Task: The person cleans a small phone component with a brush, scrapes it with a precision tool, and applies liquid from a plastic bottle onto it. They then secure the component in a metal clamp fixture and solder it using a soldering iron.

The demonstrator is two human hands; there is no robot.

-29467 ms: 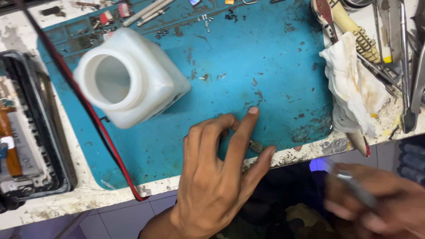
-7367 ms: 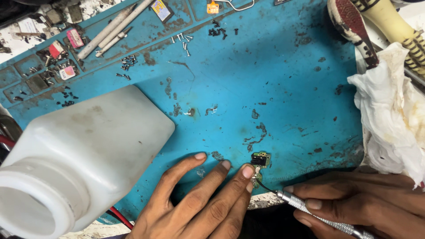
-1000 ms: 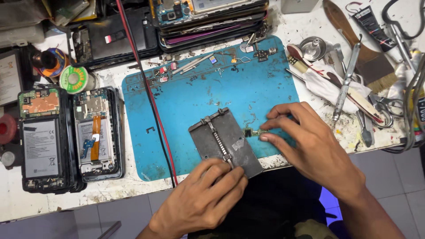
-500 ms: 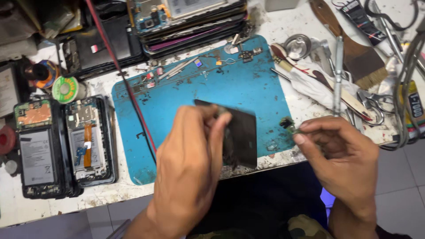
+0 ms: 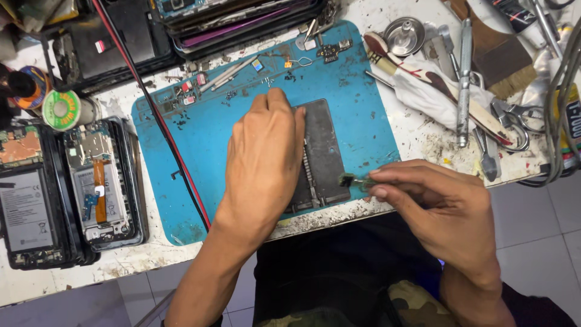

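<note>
Small dark part at centre right of the frame, pinched at the tip of tweezers between the right hand's pressed-together fingers, just beside the dark plate. Left hand lies flat on the plate, fingers together. Both rest on a blue mat on the surface; opened phones at left, a red cable across the mat's left edge.

At the far left of the bench an opened phone lay face down, its black battery bearing a grey rectangular label with fine print. Beside it, a second opened phone showed an orange strip. At the right edge a yellow label with dark print sat on a tool. Dark phone screens were stacked at the top.
</note>
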